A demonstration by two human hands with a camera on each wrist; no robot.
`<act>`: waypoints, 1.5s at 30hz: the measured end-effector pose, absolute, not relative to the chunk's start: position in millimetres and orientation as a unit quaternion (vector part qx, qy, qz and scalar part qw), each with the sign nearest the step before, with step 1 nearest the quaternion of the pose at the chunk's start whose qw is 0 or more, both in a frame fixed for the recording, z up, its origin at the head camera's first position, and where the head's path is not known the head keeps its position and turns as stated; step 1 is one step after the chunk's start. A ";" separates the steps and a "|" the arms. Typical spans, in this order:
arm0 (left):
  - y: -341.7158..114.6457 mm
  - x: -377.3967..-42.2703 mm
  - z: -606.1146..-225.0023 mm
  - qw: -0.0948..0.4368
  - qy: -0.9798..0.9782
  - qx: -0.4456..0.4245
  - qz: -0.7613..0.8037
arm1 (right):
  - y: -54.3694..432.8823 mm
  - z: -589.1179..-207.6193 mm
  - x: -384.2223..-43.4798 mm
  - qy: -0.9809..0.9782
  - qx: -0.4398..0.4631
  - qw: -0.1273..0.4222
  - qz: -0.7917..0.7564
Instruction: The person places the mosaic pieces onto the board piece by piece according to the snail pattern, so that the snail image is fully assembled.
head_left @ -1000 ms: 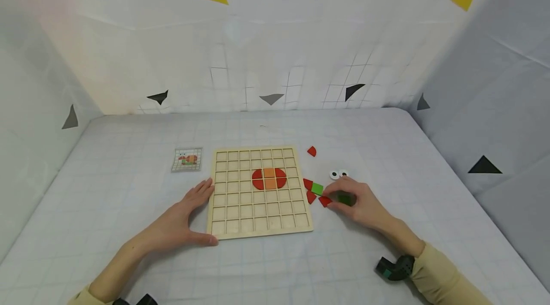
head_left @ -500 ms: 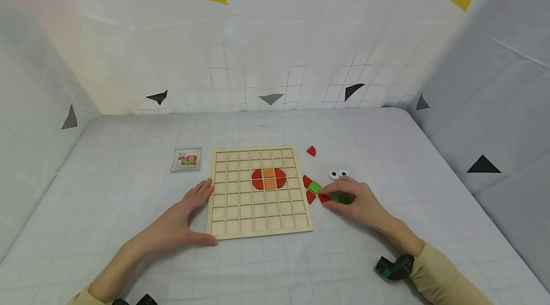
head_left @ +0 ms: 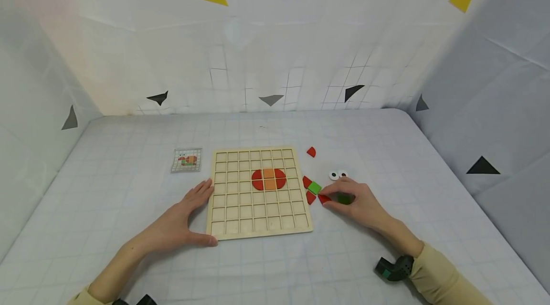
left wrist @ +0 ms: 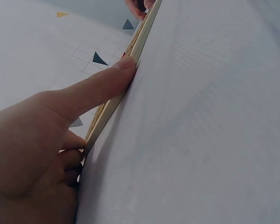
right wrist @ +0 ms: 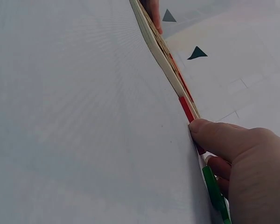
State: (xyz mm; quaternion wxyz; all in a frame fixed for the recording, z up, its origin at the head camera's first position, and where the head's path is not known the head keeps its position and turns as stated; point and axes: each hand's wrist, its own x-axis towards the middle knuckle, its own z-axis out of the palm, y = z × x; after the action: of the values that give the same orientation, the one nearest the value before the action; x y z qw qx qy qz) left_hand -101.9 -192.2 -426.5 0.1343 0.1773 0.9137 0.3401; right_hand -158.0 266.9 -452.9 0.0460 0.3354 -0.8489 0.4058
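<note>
Pinching red piece (head_left: 324,198) w/ R hand (head_left: 363,203), thumb & finger narrow, right of ctr, by green sq. (head_left: 315,187). Touching grid board (head_left: 247,212), mid-frame, w/ L hand (head_left: 179,220), thumb & fingers wide.

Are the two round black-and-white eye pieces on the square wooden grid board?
No, the eye pieces lie off the board, to its right, just beyond the right hand.

Soft diffuse light, dim bluish wrist views
</note>
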 end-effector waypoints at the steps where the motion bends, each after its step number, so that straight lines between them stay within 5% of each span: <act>1: -192.4 -101.9 -426.5 0.134 0.914 0.178 0.340 | 267.0 -452.9 -157.9 -0.850 0.333 0.045 0.406; 30: -189.8 -103.7 -429.6 0.135 0.913 0.180 0.340 | 172.6 -443.4 -160.8 -0.869 0.238 0.052 0.431; 45: -191.6 -103.3 -428.5 0.132 0.914 0.180 0.339 | 169.7 -451.9 -161.0 -0.838 0.354 0.136 0.393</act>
State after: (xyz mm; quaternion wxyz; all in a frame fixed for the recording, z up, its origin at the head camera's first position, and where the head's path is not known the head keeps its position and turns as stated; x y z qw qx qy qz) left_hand -103.3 -191.6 -428.5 0.1321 0.1797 0.9140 0.3389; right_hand -161.0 169.7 -451.9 0.1361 0.3541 -0.8376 0.3932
